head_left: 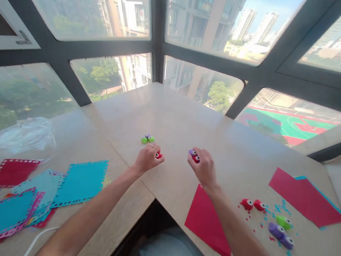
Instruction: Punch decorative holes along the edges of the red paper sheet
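Note:
My left hand is closed round a small red paper punch with a googly eye, low over the middle of the table. Just beyond it sit green punches with a purple punch between them. My right hand grips a purple punch and a red punch together, their eyes showing past the thumb. A red sheet of paper lies partly under my right forearm.
On the right are red punches, a green punch and purple punches among paper bits, near red sheets. Hole-edged sheets, a clear plastic bag and a white cable occupy the left. Windows border the table.

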Motion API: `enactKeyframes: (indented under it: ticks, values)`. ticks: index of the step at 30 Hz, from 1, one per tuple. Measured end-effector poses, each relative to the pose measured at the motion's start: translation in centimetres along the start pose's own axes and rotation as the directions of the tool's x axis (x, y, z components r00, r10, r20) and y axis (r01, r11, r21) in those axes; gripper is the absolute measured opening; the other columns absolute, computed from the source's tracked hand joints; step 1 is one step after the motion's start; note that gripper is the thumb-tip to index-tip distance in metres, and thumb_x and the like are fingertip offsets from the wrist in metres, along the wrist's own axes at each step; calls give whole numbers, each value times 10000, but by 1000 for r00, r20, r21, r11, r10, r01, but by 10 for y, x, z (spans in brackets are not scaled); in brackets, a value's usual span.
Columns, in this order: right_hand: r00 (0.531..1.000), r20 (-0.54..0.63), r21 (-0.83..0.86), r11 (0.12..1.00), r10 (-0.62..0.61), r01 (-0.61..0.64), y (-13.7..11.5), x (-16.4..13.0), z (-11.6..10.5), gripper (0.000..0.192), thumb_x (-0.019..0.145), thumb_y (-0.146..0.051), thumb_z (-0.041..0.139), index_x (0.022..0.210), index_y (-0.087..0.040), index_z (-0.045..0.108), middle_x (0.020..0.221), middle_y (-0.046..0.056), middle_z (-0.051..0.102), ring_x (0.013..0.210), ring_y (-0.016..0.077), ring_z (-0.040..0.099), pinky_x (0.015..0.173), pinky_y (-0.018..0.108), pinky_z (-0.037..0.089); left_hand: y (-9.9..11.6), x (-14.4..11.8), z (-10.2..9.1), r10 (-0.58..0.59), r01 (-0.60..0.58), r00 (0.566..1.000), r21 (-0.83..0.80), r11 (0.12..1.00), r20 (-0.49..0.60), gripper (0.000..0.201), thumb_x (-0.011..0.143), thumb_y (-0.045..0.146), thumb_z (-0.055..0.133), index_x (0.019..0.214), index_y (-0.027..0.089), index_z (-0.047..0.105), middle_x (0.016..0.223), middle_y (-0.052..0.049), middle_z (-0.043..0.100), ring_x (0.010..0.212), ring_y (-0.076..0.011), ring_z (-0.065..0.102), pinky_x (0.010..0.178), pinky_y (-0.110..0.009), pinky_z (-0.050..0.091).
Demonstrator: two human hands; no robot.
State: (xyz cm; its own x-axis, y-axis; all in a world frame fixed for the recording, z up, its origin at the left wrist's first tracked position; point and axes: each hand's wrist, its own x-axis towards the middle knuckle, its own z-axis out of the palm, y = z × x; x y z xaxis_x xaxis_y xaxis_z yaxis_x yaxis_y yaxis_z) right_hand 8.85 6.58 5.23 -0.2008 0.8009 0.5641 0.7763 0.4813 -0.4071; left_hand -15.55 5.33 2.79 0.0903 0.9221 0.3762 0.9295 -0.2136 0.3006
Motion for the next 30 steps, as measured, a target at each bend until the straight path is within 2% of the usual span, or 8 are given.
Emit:
enactKeyframes:
  ticks: [5,10,14,19,26,30]
  values:
    - [973,202,10,994,-111,111,-49,29,78,156,900,-247,524,993,-200,639,889,78,646,870,208,578,742,286,436,-37,-10,-2,-26,25,999,56,998,26,122,801,285,612,742,191,559,768,-50,597,765,-200,568,637,-283,431]
    - [927,339,-92,975,-161,203,-63,45,125,113,907,-265,552,972,-215,630,919,71,636,894,213,547,694,278,404,-56,-14,2,33,-31,999,59,998,-25,146,820,279,613,718,192,553,769,-59,601,783,-202,578,649,-282,457]
    - [920,345,-142,959,-184,245,-58,51,143,140,928,-283,532,988,-200,628,911,79,625,904,225,520,769,301,390,-61,-12,6,73,-69,995,64,996,-61,130,831,260,599,725,194,562,762,-63,610,810,-214,577,711,-307,479]
    - [926,332,-126,964,-180,233,-53,61,157,162,920,-283,546,1025,-191,628,948,85,618,929,236,506,820,322,370,-60,-10,6,39,-36,997,44,998,-71,57,801,230,613,816,185,580,814,-70,629,826,-230,585,756,-342,487]
    - [935,325,-76,982,-142,175,-52,79,175,198,912,-300,556,1056,-182,624,1019,99,625,974,246,510,846,340,375,-60,-11,7,-3,16,988,79,997,-154,271,776,282,655,998,167,549,1024,-131,634,1002,-296,587,856,-406,466]
    - [940,299,16,986,-165,168,-50,81,178,299,903,-304,548,1168,-170,585,1119,121,625,1034,255,520,882,357,387,-62,-8,10,-4,28,971,100,995,-239,534,784,348,665,1233,129,476,1249,-202,564,1164,-333,532,944,-436,421]
